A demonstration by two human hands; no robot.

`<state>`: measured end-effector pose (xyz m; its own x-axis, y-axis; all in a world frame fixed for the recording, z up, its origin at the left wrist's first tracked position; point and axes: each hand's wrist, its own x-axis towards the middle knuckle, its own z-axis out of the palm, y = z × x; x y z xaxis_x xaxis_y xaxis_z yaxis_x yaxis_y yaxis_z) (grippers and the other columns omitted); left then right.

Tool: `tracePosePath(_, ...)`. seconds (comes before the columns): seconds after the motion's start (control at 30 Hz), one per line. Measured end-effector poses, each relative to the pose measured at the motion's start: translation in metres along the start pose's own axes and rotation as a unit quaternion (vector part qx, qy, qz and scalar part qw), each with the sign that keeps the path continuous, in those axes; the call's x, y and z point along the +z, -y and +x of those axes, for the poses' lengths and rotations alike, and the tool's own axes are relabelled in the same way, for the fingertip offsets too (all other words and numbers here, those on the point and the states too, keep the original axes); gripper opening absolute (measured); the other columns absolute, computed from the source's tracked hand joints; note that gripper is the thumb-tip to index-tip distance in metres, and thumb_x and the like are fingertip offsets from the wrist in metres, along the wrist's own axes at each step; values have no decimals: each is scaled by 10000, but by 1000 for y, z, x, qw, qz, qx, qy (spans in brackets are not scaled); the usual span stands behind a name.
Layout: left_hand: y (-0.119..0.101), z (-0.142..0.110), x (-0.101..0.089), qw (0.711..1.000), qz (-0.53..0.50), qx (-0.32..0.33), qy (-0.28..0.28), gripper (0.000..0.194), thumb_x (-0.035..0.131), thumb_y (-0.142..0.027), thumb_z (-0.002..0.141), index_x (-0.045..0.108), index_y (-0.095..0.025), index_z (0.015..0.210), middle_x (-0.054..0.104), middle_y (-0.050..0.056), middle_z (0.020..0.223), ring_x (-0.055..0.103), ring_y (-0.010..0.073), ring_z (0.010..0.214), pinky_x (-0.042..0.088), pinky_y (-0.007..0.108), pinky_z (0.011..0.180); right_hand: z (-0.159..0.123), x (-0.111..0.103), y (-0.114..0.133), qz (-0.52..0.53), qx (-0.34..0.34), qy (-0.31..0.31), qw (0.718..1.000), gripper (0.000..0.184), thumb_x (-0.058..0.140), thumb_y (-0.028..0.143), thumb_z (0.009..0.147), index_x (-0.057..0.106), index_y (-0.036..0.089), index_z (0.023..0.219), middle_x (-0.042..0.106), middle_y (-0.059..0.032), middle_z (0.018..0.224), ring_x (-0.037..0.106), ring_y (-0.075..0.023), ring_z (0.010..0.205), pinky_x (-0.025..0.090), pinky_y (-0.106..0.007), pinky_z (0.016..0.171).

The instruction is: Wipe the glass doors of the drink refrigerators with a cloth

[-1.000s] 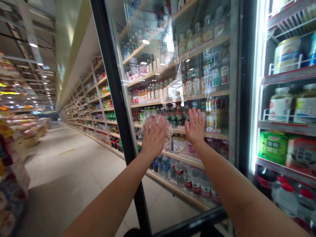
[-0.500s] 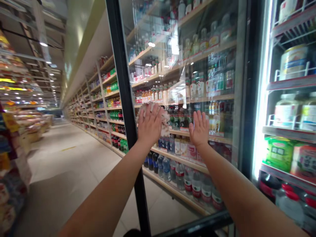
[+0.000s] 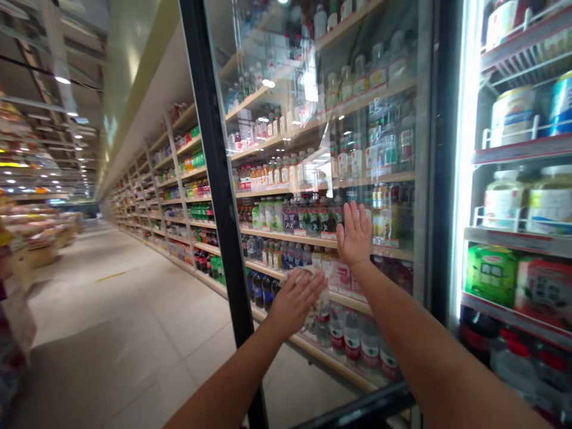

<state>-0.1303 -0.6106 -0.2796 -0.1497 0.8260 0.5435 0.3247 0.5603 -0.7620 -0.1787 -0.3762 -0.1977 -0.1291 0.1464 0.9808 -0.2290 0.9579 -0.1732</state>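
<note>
Head-worn view, forward and down, near the glass door (image 3: pixel 313 179)

Left forearm (image 3: pixel 239 375) and right forearm (image 3: pixel 415 339) extended forward; left hand (image 3: pixel 297 301) lower, fingers (image 3: pixel 313 287) straight, slanting rightward; right hand (image 3: pixel 355 235) higher, upright, flat, thumb (image 3: pixel 341 236) apart.

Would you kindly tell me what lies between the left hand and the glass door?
In the head view, a pale cloth, mostly covered by the left hand, lies between it and the glass door.
</note>
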Motion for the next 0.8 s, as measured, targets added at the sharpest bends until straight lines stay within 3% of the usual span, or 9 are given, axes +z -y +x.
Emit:
tracePosePath(0.17, 73, 54, -37, 978, -8, -205, -46, 593, 463, -259, 1001, 355, -220, 1583, 305, 67, 1648, 306, 311, 1512, 159, 567, 1262, 0, -1, -1, -5, 1, 12, 1000, 601, 263, 409, 1043, 265, 230, 1617, 327, -66, 1657, 184, -249, 1566, 209, -537, 1253)
tracePosePath(0.27, 92, 69, -53, 955, -23, -290, -61, 618, 458, -259, 1002, 310, -227, 1601, 252, 71, 1667, 176, 318, 1559, 141, 565, 1266, 1, -4, -2, -6, 2, 32, 999, 608, 267, 396, 1040, 239, 226, 1623, 291, -61, 1672, 145, -244, 1575, 189, -538, 1260)
tracePosePath(0.4, 66, 51, -44, 967, -26, -249, -50, 623, 460, -270, 1008, 294, -220, 1606, 256, 79, 1663, 171, 333, 1558, 143, 586, 1261, 2, -6, -3, -10, 8, 41, 999, 613, 252, 393, 1041, 211, 229, 1631, 267, -52, 1682, 130, -238, 1578, 179, -533, 1265)
tracePosePath(0.53, 15, 14, -17, 988, -27, -152, -16, 589, 476, -284, 1005, 363, -218, 1580, 324, 68, 1634, 347, 330, 1490, 150, 580, 1264, 1, -5, -1, -10, 5, 22, 1000, 603, 236, 410, 1047, 236, 237, 1625, 296, -46, 1671, 165, -234, 1572, 189, -526, 1263)
tracePosePath(0.63, -12, -8, -4, 995, -21, -102, 7, 537, 478, -287, 1006, 446, -230, 1539, 349, 48, 1621, 461, 302, 1409, 141, 551, 1275, 1, -4, -1, -13, 2, 15, 1000, 597, 242, 405, 1048, 266, 222, 1616, 306, -50, 1667, 172, -228, 1571, 197, -501, 1263)
tracePosePath(0.7, -16, -13, -1, 997, -22, -80, 8, 523, 482, -285, 1006, 463, -244, 1527, 359, 37, 1617, 482, 281, 1390, 142, 535, 1279, 1, -3, -1, -16, -1, 13, 1000, 594, 245, 403, 1049, 281, 214, 1611, 310, -49, 1666, 169, -225, 1572, 195, -490, 1265)
tracePosePath(0.8, 2, -2, -8, 996, -26, -82, -5, 522, 479, -273, 1008, 460, -242, 1529, 366, 31, 1615, 468, 281, 1403, 141, 527, 1280, 1, -2, -2, -19, 0, 11, 1000, 594, 236, 409, 1049, 282, 221, 1611, 317, -45, 1663, 167, -220, 1573, 185, -492, 1268)
